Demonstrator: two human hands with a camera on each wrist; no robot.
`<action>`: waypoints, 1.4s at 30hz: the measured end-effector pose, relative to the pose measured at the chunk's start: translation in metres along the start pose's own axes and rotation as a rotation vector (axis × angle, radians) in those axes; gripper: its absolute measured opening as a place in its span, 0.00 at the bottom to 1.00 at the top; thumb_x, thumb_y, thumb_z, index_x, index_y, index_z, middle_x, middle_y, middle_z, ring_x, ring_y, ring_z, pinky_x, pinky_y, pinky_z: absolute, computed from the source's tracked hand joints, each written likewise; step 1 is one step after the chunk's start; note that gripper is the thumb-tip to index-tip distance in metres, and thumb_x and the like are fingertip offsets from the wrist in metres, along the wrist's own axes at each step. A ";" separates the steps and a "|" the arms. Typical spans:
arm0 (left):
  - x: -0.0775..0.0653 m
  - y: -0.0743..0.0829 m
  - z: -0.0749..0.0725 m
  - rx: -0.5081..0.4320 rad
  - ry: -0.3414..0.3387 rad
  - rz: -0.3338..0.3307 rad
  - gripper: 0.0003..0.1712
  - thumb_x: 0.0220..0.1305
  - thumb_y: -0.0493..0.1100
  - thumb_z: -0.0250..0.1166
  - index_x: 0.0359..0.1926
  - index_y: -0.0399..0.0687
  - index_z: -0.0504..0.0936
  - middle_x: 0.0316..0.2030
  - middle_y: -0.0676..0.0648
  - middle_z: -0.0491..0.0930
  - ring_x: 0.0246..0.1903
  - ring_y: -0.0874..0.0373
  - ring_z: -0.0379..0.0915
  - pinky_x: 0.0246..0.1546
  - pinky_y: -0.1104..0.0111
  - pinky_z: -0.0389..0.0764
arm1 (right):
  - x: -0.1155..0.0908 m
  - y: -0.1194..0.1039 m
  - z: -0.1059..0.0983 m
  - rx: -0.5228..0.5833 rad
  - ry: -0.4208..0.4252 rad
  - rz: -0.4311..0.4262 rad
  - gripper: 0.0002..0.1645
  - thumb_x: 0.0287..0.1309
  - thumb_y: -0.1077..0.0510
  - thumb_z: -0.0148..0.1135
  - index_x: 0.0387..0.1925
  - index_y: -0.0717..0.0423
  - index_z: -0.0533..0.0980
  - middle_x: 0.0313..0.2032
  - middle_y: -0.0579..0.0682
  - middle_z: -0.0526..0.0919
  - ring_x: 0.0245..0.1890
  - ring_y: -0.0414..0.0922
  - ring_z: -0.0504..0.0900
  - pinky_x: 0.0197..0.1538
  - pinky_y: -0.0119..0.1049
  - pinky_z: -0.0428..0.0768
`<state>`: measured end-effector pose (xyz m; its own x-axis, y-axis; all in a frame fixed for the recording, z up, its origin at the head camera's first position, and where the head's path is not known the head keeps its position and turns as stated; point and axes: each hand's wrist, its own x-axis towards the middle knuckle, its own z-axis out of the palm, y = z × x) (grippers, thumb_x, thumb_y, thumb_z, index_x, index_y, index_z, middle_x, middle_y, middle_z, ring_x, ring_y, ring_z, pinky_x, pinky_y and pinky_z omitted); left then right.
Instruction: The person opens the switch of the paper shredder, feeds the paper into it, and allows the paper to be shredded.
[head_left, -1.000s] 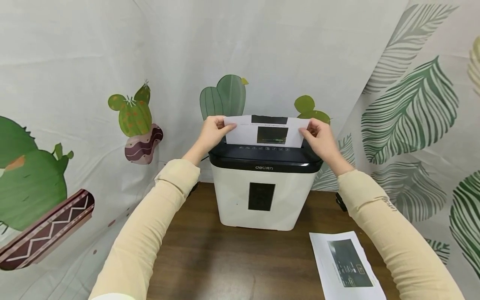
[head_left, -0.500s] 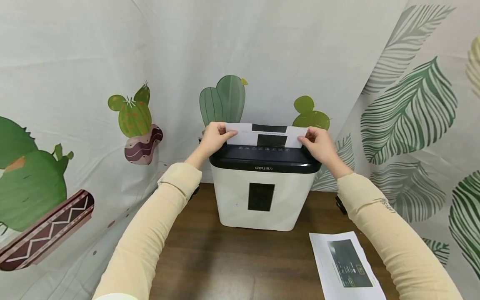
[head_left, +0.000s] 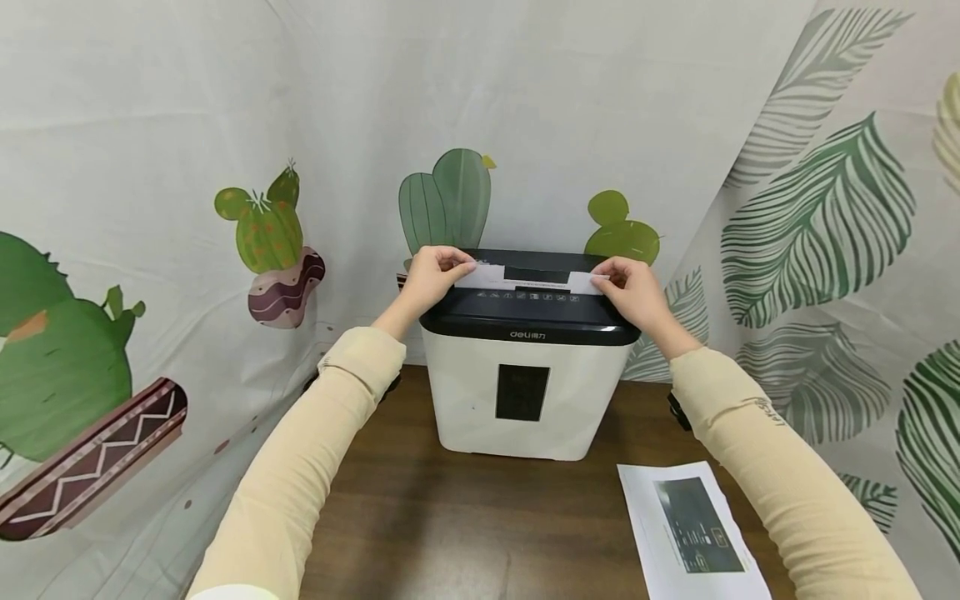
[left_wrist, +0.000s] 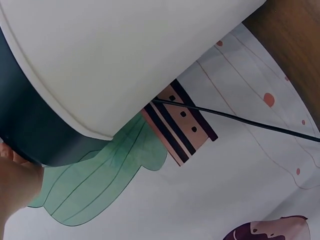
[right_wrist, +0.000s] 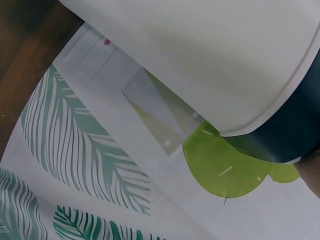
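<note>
Paper: a white sheet [head_left: 532,280] with dark printed blocks stands in the slot on top of the shredder, only a low strip of it showing above the black lid.
Left hand: at the strip's left end, the left hand [head_left: 435,277] pinches the paper between thumb and fingers.
Right hand: at the opposite end, the right hand [head_left: 634,292] does likewise — thumb toward the front, fingers curled behind the edge.
Shredder: the shredder [head_left: 468,400] is upright on the counter, white-bodied, with a dark window [head_left: 522,392] in its front and a "deli" mark on the black lid [head_left: 525,315]; a row of small icons runs just in front of the slot.
Counter: brown wood grain, the counter [head_left: 465,533] reaches toward the viewer; near its right side lies a second printed page [head_left: 693,533], bearing a large dark picture, beside the right sleeve [head_left: 780,475].
Cord: from the left wrist, a thin black cord [left_wrist: 240,119] runs out from behind the shredder.
Backdrop: pale cloth [head_left: 585,125] hangs behind everything, printed with cacti and — on the right — striped leaves.
Wrist views: each shows the shredder's side with only part of a hand at the lid; the fingertips' grip cannot be told there.
</note>
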<state>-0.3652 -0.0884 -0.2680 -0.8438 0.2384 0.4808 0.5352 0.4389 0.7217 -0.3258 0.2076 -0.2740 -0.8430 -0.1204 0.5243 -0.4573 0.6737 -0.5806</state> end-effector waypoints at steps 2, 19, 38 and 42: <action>0.000 0.000 0.001 -0.017 0.002 0.005 0.11 0.56 0.43 0.60 0.35 0.40 0.82 0.34 0.42 0.82 0.31 0.61 0.76 0.28 0.75 0.70 | 0.000 0.000 0.000 0.007 -0.006 -0.004 0.11 0.56 0.59 0.56 0.33 0.64 0.77 0.31 0.61 0.80 0.23 0.26 0.69 0.30 0.21 0.67; -0.003 -0.001 0.004 -0.114 -0.006 -0.017 0.12 0.57 0.41 0.60 0.35 0.35 0.81 0.33 0.37 0.82 0.31 0.55 0.79 0.35 0.71 0.78 | -0.004 -0.007 -0.001 0.066 -0.003 -0.024 0.11 0.55 0.59 0.57 0.34 0.65 0.77 0.32 0.62 0.80 0.23 0.25 0.70 0.31 0.20 0.68; -0.018 -0.002 0.005 -0.091 0.044 0.031 0.13 0.56 0.45 0.60 0.35 0.38 0.81 0.33 0.41 0.83 0.32 0.61 0.79 0.33 0.74 0.76 | -0.024 -0.009 -0.012 0.100 0.031 -0.004 0.10 0.55 0.61 0.56 0.35 0.66 0.77 0.30 0.57 0.80 0.24 0.33 0.73 0.29 0.22 0.69; -0.021 -0.005 0.005 -0.125 0.077 0.046 0.12 0.56 0.44 0.61 0.34 0.38 0.81 0.31 0.40 0.83 0.30 0.63 0.79 0.33 0.75 0.76 | -0.033 -0.021 -0.017 0.123 0.057 -0.012 0.08 0.53 0.66 0.56 0.34 0.70 0.76 0.27 0.57 0.79 0.22 0.34 0.72 0.27 0.22 0.69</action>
<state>-0.3501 -0.0912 -0.2844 -0.8156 0.1866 0.5477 0.5776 0.3172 0.7522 -0.2840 0.2095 -0.2687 -0.8214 -0.0837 0.5641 -0.5013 0.5777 -0.6442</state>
